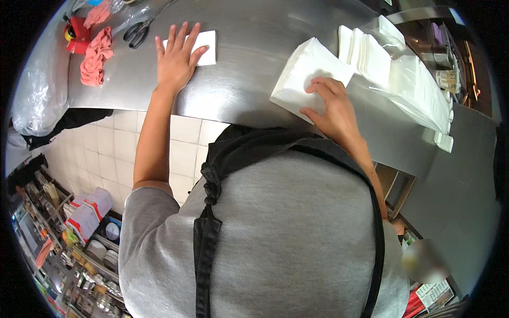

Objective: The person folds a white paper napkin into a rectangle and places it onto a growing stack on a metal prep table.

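Note:
On a stainless steel table [246, 79], my left hand [175, 59] lies flat, fingers spread, over part of a small folded white paper napkin [208, 47]. Towards the right, my right hand [330, 103] hovers over or touches a thick stack of white paper napkins [306, 71]; its fingers are curled with a gap between thumb and forefinger, and nothing shows between them. Whether its fingertips rest on the stack, I cannot tell. Just beyond the stack stand more folded white napkins [368, 55], beside a clear plastic pack of napkins [417, 87].
Black-handled scissors [137, 35] and a crumpled pink cloth [97, 59] lie at the left, near a red object [79, 35]. A large clear plastic bag [39, 91] hangs by the table's left end. Shelves with dishes [99, 254] stand at the lower left.

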`<state>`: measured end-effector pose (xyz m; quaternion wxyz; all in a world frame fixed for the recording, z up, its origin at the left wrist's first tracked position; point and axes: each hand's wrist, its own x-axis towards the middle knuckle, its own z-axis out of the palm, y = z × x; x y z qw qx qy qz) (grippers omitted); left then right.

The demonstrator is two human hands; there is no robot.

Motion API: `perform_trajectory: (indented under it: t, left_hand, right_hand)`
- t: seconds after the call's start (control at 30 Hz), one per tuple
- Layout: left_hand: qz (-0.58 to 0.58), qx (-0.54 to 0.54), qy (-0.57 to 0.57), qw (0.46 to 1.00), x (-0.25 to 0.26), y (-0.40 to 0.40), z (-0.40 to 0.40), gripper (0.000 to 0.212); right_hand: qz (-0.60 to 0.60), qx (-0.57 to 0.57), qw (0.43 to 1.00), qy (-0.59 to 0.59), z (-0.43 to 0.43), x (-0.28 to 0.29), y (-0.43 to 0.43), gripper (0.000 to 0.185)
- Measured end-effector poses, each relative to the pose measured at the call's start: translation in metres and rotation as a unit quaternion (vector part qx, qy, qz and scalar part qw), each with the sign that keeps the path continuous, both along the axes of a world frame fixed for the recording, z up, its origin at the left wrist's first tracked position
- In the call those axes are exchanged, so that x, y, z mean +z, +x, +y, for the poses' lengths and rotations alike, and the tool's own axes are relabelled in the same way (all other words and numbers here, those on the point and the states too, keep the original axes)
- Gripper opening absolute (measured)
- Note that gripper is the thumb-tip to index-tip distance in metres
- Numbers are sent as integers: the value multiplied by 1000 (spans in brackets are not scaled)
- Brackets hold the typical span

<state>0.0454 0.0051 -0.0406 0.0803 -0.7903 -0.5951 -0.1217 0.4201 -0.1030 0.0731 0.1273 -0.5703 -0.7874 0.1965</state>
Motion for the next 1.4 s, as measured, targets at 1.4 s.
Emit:
perform_trajectory:
  t: [1.4]
  left_hand:
    - [-235,-406,-290,834,76,152,-4,31]
  right_hand:
    - [180,36,983,-10,6,-26,35,18]
